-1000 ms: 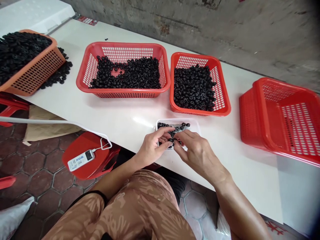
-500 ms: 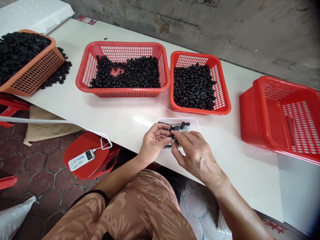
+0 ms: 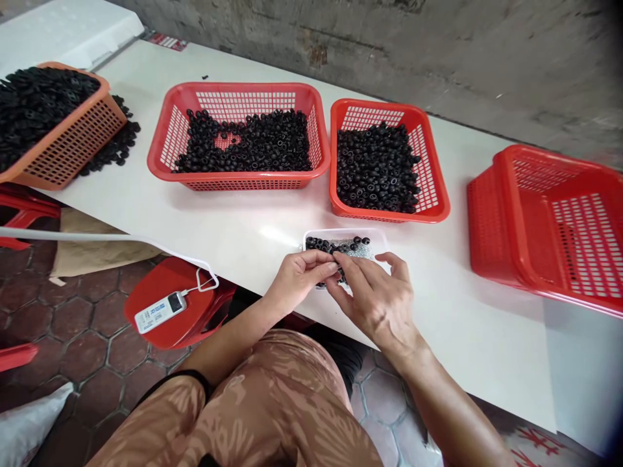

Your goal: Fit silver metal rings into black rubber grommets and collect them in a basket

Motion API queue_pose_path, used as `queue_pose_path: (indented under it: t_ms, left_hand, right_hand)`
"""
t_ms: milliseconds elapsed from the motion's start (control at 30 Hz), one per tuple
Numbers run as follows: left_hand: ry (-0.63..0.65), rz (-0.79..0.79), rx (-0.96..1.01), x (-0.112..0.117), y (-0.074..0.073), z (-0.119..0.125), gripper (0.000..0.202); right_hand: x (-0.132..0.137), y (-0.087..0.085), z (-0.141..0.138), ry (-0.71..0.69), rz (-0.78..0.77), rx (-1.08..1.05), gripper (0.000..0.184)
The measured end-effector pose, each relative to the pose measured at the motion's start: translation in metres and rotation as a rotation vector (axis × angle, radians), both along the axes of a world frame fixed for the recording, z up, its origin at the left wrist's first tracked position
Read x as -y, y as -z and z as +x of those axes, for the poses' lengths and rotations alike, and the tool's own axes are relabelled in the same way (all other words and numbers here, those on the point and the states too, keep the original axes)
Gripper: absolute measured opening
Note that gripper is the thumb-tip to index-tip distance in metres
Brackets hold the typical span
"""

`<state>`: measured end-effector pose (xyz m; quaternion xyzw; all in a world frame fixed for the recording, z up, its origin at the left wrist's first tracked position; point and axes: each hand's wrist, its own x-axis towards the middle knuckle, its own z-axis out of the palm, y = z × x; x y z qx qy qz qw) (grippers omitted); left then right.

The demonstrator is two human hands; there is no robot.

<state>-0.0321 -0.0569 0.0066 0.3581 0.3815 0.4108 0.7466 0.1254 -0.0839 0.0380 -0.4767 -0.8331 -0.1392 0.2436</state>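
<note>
A small clear tray (image 3: pixel 379 239) with black rubber rings and shiny metal bits sits near the table's front edge. My left hand (image 3: pixel 298 280) is curled at the tray's near left corner, thumb and fingers pinched together. My right hand (image 3: pixel 374 299) meets it fingertip to fingertip, pinching at the same spot. A small black piece seems to sit between the two pinches, too small to name.
Two red baskets (image 3: pixel 168 139) (image 3: pixel 435 188) of black rings stand behind the tray. An orange basket (image 3: pixel 78 139) heaped with rings is at far left, stacked red baskets (image 3: pixel 491 227) at right. Below the table edge, a red stool (image 3: pixel 195 311) carries a white device (image 3: pixel 158 311).
Both hands stayed over the tray's near edge. The left fingers closed from a loose curl into a pinch, and the right fingertips shifted slightly left to meet them.
</note>
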Motion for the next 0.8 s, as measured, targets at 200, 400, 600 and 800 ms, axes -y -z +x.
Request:
queue_pose_path:
  t_ms: [200, 400, 600, 800]
  left_hand:
    - [-0.008, 0.009, 0.015, 0.001, -0.006, -0.001, 0.034]
    - [0.121, 0.062, 0.010, 0.000, -0.011, -0.009, 0.037]
    - [0.070, 0.093, -0.013, 0.004, -0.007, -0.005, 0.040]
    - [0.042, 0.107, -0.094, 0.011, 0.001, -0.002, 0.043]
  right_hand:
    - [-0.005, 0.006, 0.001, -0.059, -0.012, -0.052, 0.021]
    - [-0.007, 0.004, 0.005, -0.080, 0.024, -0.054, 0.020]
    - [-0.005, 0.009, 0.005, -0.120, -0.013, -0.044, 0.022]
    - [-0.005, 0.016, 0.009, -0.191, 0.005, 0.008, 0.021]
